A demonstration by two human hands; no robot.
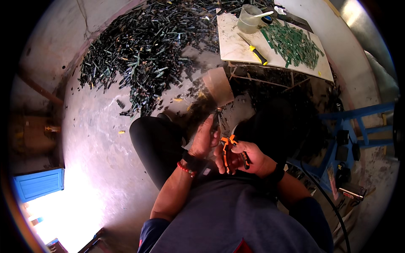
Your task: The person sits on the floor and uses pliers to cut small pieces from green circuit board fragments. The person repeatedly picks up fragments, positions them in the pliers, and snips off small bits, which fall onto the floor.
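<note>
My right hand [253,156] is closed around the orange-and-black handles of a pair of pliers [225,155], held low between my knees. The handles are spread apart, and the jaws are hard to make out. Just to the left, my left hand [204,139] pinches a small dark piece [217,121] between thumb and fingers. Its exact kind is unclear. A brownish flat sheet [218,87] lies beyond my hands, with dark scraps around its left edge.
A large heap of dark strips [148,53] covers the floor ahead. A low white-topped table [231,47] bears green circuit board strips [292,44], a plastic jug [249,20] and a yellow-and-black screwdriver [258,55]. Right of me stands a blue wooden frame [348,151] near a black cable [332,202].
</note>
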